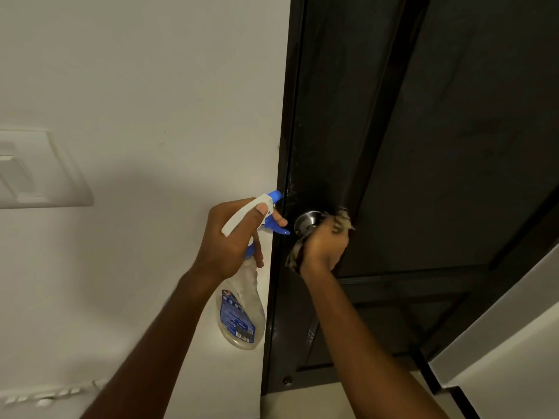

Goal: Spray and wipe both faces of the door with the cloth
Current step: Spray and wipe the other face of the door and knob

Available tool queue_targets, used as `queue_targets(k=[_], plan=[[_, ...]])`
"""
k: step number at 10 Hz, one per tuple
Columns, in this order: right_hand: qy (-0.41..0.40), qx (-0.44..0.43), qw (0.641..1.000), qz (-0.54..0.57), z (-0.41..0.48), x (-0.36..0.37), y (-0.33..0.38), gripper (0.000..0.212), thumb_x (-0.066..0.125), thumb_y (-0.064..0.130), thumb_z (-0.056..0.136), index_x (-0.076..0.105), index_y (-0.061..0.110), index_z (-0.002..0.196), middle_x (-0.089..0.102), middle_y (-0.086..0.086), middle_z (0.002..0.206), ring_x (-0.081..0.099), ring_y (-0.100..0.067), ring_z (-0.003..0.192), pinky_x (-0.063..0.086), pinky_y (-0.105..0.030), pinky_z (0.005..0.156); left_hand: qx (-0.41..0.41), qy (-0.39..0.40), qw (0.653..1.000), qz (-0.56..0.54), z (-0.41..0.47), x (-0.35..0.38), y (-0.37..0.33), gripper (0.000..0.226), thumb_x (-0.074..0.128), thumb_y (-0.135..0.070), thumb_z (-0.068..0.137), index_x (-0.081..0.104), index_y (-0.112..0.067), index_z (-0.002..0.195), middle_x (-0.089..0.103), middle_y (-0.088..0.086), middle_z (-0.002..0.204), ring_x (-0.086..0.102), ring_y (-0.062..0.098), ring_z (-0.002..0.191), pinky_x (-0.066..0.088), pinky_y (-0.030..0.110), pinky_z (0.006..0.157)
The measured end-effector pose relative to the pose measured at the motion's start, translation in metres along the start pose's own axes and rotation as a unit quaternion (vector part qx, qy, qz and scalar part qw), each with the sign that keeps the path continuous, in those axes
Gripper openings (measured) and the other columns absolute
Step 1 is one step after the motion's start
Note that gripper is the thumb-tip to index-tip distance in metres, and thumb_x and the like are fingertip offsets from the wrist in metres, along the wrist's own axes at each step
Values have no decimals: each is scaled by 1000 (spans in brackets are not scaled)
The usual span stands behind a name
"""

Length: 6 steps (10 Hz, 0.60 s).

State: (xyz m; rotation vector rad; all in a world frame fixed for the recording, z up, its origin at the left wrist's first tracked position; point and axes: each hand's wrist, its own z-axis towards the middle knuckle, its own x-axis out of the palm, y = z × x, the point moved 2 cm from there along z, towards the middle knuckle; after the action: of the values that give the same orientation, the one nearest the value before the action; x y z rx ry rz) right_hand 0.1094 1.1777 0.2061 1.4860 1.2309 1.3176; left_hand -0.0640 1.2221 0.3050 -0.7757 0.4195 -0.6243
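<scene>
Head view, looking down along a dark door that fills the field from twelve to four o'clock. Its face is matt and near black, with a raised horizontal rail crossing it at about five o'clock of the knob and a recessed panel below that. The door's dark edge strip runs from twelve to six o'clock through the middle of the view; pale specks dot it near the nozzle. Whether the door is latched or ajar cannot be told.

A white wall occupies the half from seven to eleven o'clock and carries a white switch plate at nine o'clock and a second, blurred white fitting at seven o'clock. Pale floor shows at six o'clock, and another white wall surface at four to five o'clock.

The left hand grips the neck of a clear spray bottle with a blue label, the fingers curled round it and one finger on the blue trigger; the nozzle points at the door's edge strip, at about ten o'clock of the steel knob. The right hand has its fingers closed round a bunched, mottled cloth and holds it against the door face, touching the knob at its three to five o'clock side.
</scene>
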Motion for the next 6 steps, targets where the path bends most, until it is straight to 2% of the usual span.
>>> queue_targets(k=[1, 2, 3, 4, 5, 6], plan=[[47, -481, 747, -455, -6, -10, -13, 51, 77, 34, 76, 63, 16, 122, 56, -9, 128, 50, -33, 118, 46, -57, 95, -6, -9, 1000, -1, 0, -1, 5, 28, 50, -47, 93, 59, -25, 79, 57, -20, 57, 59, 5, 50, 46, 9, 50], [132, -666, 528, -510, 13, -17, -22, 53, 83, 45, 65, 71, 16, 108, 62, -7, 118, 47, -32, 114, 43, -67, 97, -12, -8, 1000, -2, 1, -3, 9, 27, 44, -42, 91, 59, -24, 77, 55, -19, 57, 58, 6, 50, 45, 9, 51], [138, -681, 527, -489, 27, -21, -19, 53, 83, 45, 65, 71, 16, 109, 63, -8, 117, 45, -31, 112, 50, -55, 88, -24, -17, 1000, -6, 1, -4, 11, 27, 46, -46, 87, 59, -25, 78, 54, -21, 57, 57, 3, 54, 43, 8, 54], [66, -524, 771, -356, 16, -16, -16, 43, 68, 36, 73, 67, 14, 109, 58, -9, 118, 51, -31, 108, 49, -38, 75, -27, -17, 999, -5, 1, -3, 9, 25, 54, -50, 87, 59, -26, 79, 56, -24, 58, 58, 2, 54, 43, 7, 53], [-55, -174, 983, 23, -2, -3, -13, 22, 56, 33, 89, 68, 24, 105, 63, 2, 113, 62, -20, 105, 51, -32, 80, -32, -7, 999, -3, 1, -2, 9, 17, 56, -36, 94, 59, -28, 80, 58, -26, 58, 60, 0, 54, 44, 6, 51], [26, 185, 912, 364, 36, 16, -40, 46, 60, 58, 78, 69, 36, 117, 64, 0, 128, 64, -31, 114, 51, -57, 95, -22, -3, 1000, -3, 0, -1, 7, 19, 57, -43, 95, 59, -29, 82, 61, -27, 61, 60, -3, 54, 45, 6, 52]])
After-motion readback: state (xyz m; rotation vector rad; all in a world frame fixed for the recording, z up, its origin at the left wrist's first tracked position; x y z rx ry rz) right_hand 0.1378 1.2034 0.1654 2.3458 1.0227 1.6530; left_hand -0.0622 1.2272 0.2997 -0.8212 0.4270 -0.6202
